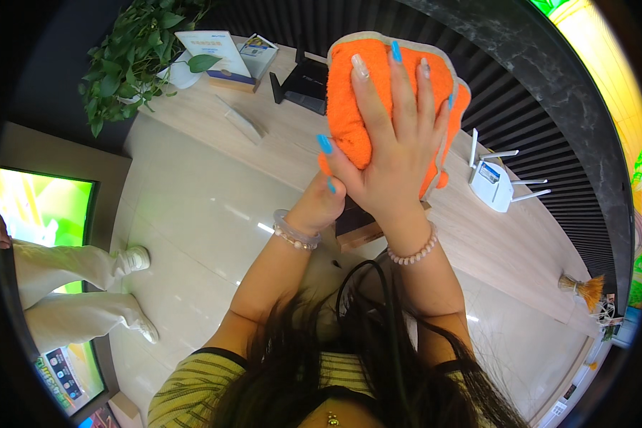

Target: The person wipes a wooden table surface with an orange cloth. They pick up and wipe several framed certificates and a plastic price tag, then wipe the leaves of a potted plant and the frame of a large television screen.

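A folded orange towel cloth [348, 101] with a grey edge is held up over the counter between my two hands. Spread across its upper face is my right hand [401, 139], fingers apart and palm against the fabric. My left hand [321, 200] is at the near left corner, its thumb showing and its fingers hidden behind the cloth and the right hand. Beneath the hands, a brown box [358, 230] is partly covered. A black router [305, 83] with upright antennas stands just left of the cloth.
The wood-grain counter [519, 257] curves around in front of me. On it are a white router [492, 184] with several antennas, a printed sign [214, 53], a leafy potted plant [128, 64] and a dried-stalk bundle [583, 289]. A person in light trousers [75, 273] stands left, by lit screens [48, 203].
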### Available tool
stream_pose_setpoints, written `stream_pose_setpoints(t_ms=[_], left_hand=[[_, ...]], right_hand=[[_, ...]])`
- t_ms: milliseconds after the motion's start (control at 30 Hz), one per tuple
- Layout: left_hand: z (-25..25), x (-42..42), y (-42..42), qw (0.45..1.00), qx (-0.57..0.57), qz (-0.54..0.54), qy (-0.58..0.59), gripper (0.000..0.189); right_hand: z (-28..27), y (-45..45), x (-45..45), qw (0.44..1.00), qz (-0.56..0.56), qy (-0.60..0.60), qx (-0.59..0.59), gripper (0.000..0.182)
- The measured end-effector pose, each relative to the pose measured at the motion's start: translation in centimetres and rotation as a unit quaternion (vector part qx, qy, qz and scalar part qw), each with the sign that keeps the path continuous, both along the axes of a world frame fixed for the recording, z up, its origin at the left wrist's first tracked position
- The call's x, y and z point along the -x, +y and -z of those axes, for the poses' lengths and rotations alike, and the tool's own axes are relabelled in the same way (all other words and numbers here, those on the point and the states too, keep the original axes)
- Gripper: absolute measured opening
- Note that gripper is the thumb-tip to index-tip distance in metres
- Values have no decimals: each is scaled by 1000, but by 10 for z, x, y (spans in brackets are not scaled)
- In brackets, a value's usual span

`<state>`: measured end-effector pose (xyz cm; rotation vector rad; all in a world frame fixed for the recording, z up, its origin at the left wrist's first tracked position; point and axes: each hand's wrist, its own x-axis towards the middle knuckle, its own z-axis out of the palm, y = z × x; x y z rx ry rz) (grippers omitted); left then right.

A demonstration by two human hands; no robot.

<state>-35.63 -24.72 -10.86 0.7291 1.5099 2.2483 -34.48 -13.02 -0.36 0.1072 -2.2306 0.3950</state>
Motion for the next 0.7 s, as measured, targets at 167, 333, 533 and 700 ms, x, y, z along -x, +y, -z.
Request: stream_pose_setpoints(t_ms=[167, 333, 533, 700], left_hand=[[-3, -1, 3, 995, -30, 21, -91, 59], [-24, 1, 1, 967, -79, 134, -203, 47], [-33, 2, 2, 962, -113, 131, -213, 46], [-30, 5, 1, 963, -120, 112, -214, 50]], right_hand=[[-5, 2, 1, 999, 41, 27, 17, 67], [3, 24, 11, 994, 84, 44, 59, 70], [11, 55, 14, 988, 101, 56, 98, 64], [17, 67, 13, 981, 111, 28, 159, 65]])
